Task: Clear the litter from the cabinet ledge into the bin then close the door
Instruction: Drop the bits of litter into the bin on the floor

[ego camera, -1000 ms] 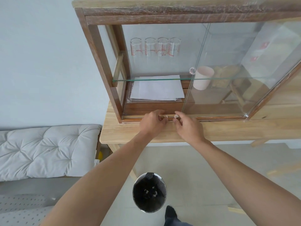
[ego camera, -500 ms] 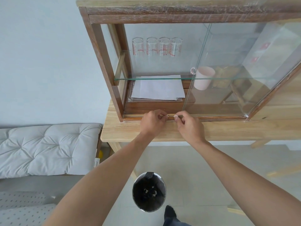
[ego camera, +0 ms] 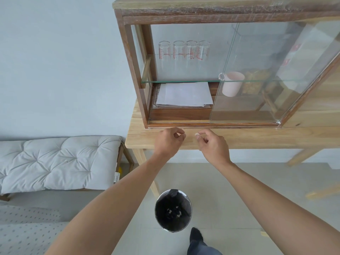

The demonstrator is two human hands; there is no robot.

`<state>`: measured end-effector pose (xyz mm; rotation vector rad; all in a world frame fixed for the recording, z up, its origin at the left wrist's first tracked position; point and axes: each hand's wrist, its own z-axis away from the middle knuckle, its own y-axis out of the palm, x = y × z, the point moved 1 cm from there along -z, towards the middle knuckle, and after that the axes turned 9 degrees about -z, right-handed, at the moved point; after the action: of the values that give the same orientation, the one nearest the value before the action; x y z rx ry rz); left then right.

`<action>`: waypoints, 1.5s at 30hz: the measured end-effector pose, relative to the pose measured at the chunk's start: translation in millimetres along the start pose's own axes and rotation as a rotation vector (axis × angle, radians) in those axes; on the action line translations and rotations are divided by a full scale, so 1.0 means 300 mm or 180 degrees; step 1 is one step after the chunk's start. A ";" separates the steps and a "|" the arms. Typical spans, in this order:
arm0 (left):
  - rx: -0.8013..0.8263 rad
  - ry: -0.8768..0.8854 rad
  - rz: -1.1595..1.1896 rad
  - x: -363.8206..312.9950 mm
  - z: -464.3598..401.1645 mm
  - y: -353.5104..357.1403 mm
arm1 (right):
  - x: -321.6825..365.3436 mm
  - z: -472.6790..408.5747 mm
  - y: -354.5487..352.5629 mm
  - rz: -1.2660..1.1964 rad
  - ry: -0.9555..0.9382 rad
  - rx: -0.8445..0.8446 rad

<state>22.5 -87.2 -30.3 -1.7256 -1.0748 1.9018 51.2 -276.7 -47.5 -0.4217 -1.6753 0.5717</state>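
The wooden cabinet's bottom ledge [ego camera: 211,124] runs along the front of the cabinet, and its sliding glass door [ego camera: 257,74] stands pushed to the right, leaving the left half uncovered. My right hand [ego camera: 211,144] hovers just in front of the ledge, pinching a small pale scrap of litter [ego camera: 197,133] between thumb and finger. My left hand [ego camera: 169,142] is beside it with fingers curled tight; whether it holds a scrap I cannot tell. A round bin [ego camera: 173,210] with a black liner and a few pale bits inside stands on the floor below my arms.
The cabinet sits on a light wooden table [ego camera: 257,138]. Inside are several measuring glasses [ego camera: 184,52], a stack of white paper [ego camera: 184,94] and a pink mug [ego camera: 231,83]. A cushioned bench [ego camera: 55,162] is at the left. My foot [ego camera: 196,236] is beside the bin.
Both hands have drawn back from the ledge toward me, the right one bringing a scrap of litter with it. The view has shifted so the cabinet sits further right.
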 end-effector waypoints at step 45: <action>0.0671 -0.0833 -0.0423 0.444 0.343 0.125 | -0.234 0.367 0.289 0.0021 0.0876 0.1240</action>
<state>-93.1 -48.2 -152.3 -1.2871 -1.0068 2.1105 -47.7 -261.3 -168.0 -0.2103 -1.2640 0.7891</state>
